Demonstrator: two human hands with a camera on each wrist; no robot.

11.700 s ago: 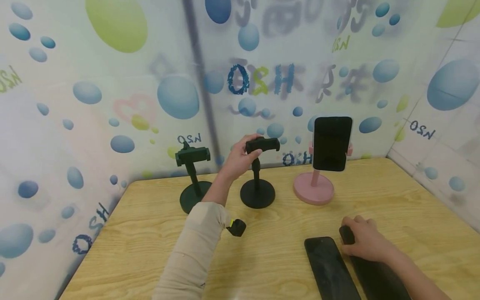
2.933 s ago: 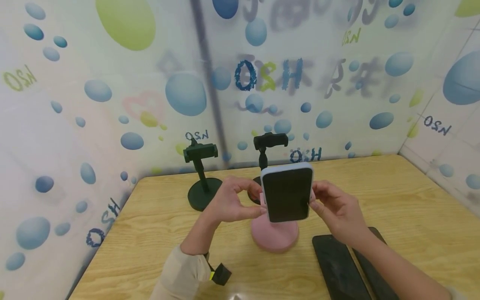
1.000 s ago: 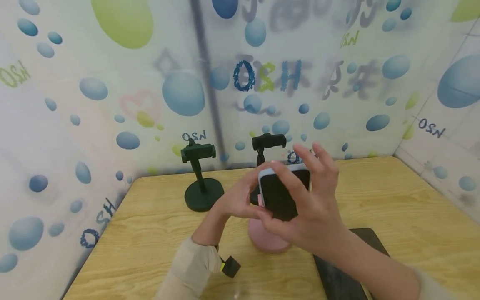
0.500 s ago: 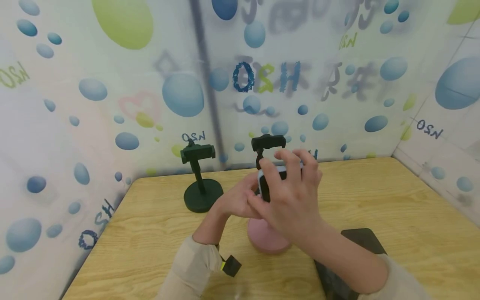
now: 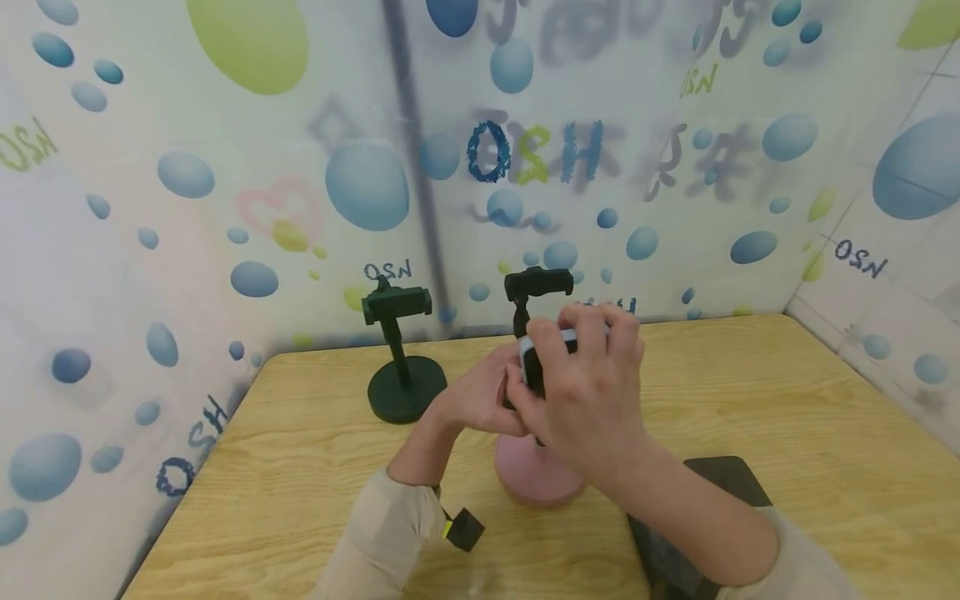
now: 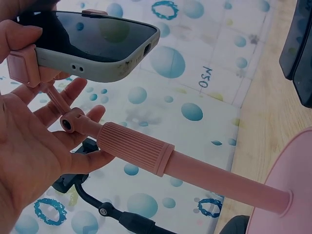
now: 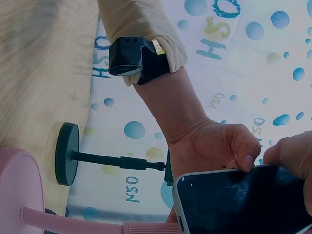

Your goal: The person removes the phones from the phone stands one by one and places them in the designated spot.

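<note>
In the head view, a pink phone stand (image 5: 534, 477) stands mid-table, with a phone (image 6: 105, 41) in a pale case held in its clamp (image 6: 24, 66). My left hand (image 5: 480, 393) holds the clamp side, its fingers spread behind the stand in the left wrist view. The right hand (image 5: 592, 396) reaches across the front of the phone and grips it, fingers over the top edge and thumb at the left side. It hides most of the screen in the head view. The left thumb (image 7: 247, 158) lies along the phone's edge in the right wrist view.
A dark green phone stand (image 5: 405, 392) stands at the left. A black phone stand (image 5: 538, 283) rises behind the pink one, its lower part hidden. Two dark phones (image 6: 296, 53) lie at the right, partly under my right forearm. A patterned wall (image 5: 360, 83) closes off the back.
The pink stand came forward from the back right earlier. My right hand left the clamp's right side, crossed over the screen and closed on the phone. My left hand stays nearly still.
</note>
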